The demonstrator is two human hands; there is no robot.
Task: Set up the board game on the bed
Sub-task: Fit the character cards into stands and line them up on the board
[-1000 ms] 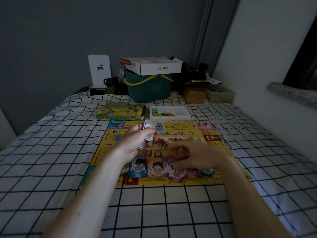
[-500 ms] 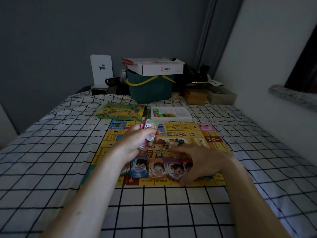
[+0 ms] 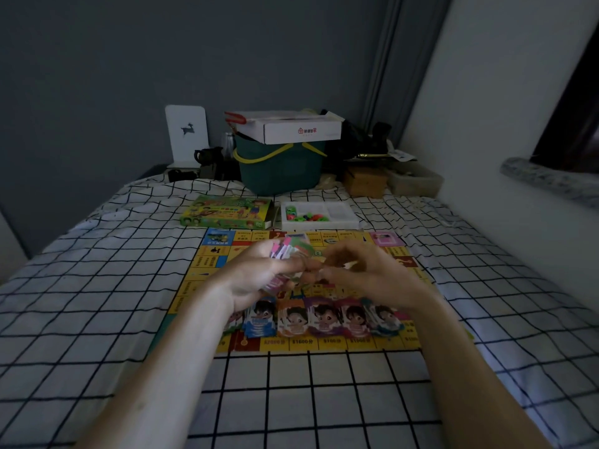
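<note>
- Row of character cards (image 3: 324,319) on the game board's (image 3: 207,264) near edge, on the bed (image 3: 97,286).
- Left hand (image 3: 256,273) clamping a card stack (image 3: 291,254); right hand (image 3: 366,270) fingers (image 3: 327,272) pinching at it, contents unclear.
- Light, thin, likely slippery: best held by the edges.
- Beyond: piece tray (image 3: 319,216).

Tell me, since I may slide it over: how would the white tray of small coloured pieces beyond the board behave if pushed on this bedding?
The white tray looks thin, shallow and open-topped, so probably light. On the wrinkled checked sheet it would likely snag rather than glide. Its small coloured pieces lie loose, so a jerk may scatter them.
</note>
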